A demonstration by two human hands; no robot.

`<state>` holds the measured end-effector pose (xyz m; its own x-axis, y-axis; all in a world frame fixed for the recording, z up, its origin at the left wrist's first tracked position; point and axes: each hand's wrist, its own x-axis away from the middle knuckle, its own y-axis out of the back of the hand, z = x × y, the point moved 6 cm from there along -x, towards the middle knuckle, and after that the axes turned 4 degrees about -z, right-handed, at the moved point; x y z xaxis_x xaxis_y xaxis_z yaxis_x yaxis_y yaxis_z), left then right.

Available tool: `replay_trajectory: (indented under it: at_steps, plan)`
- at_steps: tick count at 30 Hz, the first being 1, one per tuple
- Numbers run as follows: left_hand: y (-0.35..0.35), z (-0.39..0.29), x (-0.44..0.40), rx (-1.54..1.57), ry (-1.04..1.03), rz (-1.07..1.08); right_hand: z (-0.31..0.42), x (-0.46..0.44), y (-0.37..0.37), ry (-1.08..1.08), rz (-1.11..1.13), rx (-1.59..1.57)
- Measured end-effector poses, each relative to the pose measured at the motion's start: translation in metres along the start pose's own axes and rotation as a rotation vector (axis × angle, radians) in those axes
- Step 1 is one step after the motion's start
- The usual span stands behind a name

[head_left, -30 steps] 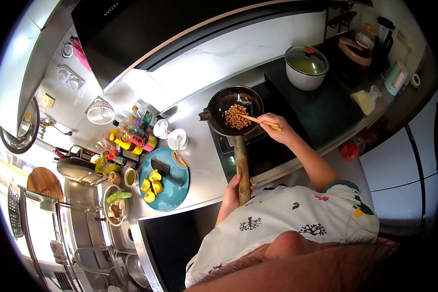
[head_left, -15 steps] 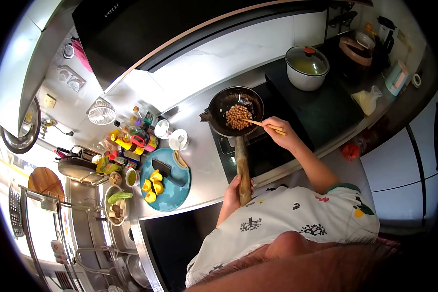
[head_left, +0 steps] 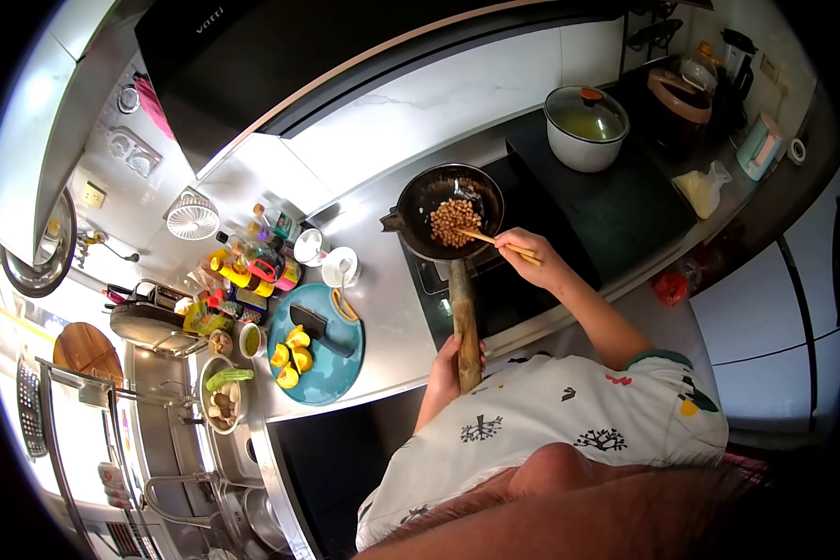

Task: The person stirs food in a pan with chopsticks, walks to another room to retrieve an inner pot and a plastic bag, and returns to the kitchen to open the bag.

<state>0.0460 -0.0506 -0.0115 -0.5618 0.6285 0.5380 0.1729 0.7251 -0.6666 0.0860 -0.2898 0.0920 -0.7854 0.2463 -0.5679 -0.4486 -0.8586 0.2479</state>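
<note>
A dark wok (head_left: 418,198) sits over the black cooktop, its long wooden handle (head_left: 464,308) pointing toward my body. My left hand (head_left: 446,366) is wrapped round the lower end of that handle. Small brown beans or nuts (head_left: 453,220) lie heaped in the wok. My right hand (head_left: 529,257) is closed on a pair of wooden chopsticks (head_left: 501,244), right of the wok; their tips reach the near right edge of the heap.
Left of the wok, a blue board (head_left: 331,383) bears yellow pieces (head_left: 301,358) and a cleaver (head_left: 308,320). Bottles (head_left: 238,274) and white cups (head_left: 340,267) stand behind it. A lidded pot (head_left: 585,140) is at the back right, under the range hood (head_left: 345,47).
My right hand has shifted slightly, and the chopsticks have moved a little lower and changed angle at the heap. My left hand stays on the wok handle.
</note>
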Motion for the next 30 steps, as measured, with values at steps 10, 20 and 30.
replay_trajectory:
  at_steps: [10, 20, 30]
  plan:
    - [0.001, 0.000, -0.002, -0.012, -0.011, 0.024, 0.044, -0.007, 0.037, -0.173, -0.056, 0.115]
    - [0.000, -0.002, -0.002, -0.032, 0.002, 0.011, 0.034, -0.011, 0.024, -0.181, -0.041, 0.096]
    - [0.000, -0.001, -0.001, -0.020, -0.006, -0.013, 0.019, 0.031, 0.028, -0.215, -0.078, 0.079]
